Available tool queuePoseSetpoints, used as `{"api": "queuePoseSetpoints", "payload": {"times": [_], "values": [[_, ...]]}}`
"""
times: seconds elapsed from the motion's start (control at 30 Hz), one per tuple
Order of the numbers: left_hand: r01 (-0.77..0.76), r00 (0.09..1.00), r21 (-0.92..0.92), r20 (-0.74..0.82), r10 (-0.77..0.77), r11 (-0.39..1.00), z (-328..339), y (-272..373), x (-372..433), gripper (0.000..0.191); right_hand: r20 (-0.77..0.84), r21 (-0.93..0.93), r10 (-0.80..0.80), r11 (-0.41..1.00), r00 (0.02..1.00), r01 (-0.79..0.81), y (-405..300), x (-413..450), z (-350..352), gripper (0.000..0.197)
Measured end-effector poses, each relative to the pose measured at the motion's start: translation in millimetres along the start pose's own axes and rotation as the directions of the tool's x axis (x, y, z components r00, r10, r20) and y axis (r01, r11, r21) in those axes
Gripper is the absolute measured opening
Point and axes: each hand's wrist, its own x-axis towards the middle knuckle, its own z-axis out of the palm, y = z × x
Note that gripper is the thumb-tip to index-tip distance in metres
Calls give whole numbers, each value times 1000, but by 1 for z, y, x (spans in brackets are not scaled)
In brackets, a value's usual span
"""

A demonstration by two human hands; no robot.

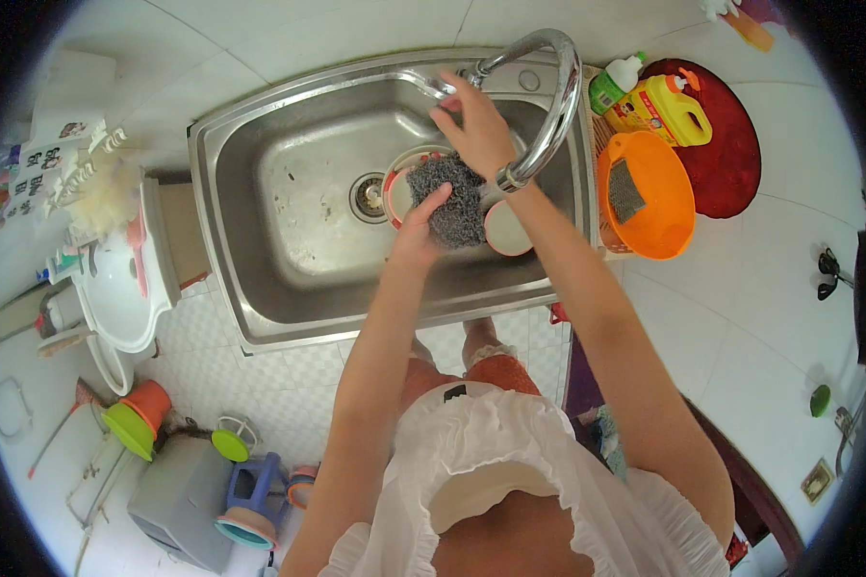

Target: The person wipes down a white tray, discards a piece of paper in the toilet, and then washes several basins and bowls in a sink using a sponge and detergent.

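My left hand [417,236] grips a dark grey, fuzzy dishcloth [453,209], thumb on top, above the stainless steel sink [299,238]. Under the faucet's curved chrome spout [569,86], my right hand [478,137] has its fingers apart, close to the faucet lever [436,88]. Whether the fingertips touch the lever is hard to tell. Beneath the cloth, partly hidden, are red-rimmed bowls [398,193]. Another pale bowl with a red rim [509,231] lies right of the cloth, partly covered by my right forearm. Water appears to run from the spout's end.
Right of the sink stand an orange plastic basin [660,216] holding a grey scouring pad [625,191], a yellow pump jug [653,112] and a white-green bottle [617,81]. The drain [369,196] lies left of the bowls. A white washbasin [119,299] is at far left.
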Motion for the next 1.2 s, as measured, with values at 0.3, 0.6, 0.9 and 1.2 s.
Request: {"api": "queuePoseSetpoints", "payload": {"times": [0.3,0.6,0.9,1.2], "values": [[-231,932,159,-246,265,960,-6,-15,3,41,434,798,566,121,701,-591,8,-115,15,40],[-247,944,18,-220,245,969,3,10,-17,43,34,850,830,269,556,-453,11,-95,-1,57],[-253,939,47,-229,257,966,-25,35,-4,57,391,876,735,-112,554,-469,22,-89,-31,58],[-222,938,-50,-283,200,974,-40,49,-3,55,-334,836,758,512,561,-195,2,-87,-86,50]]}}
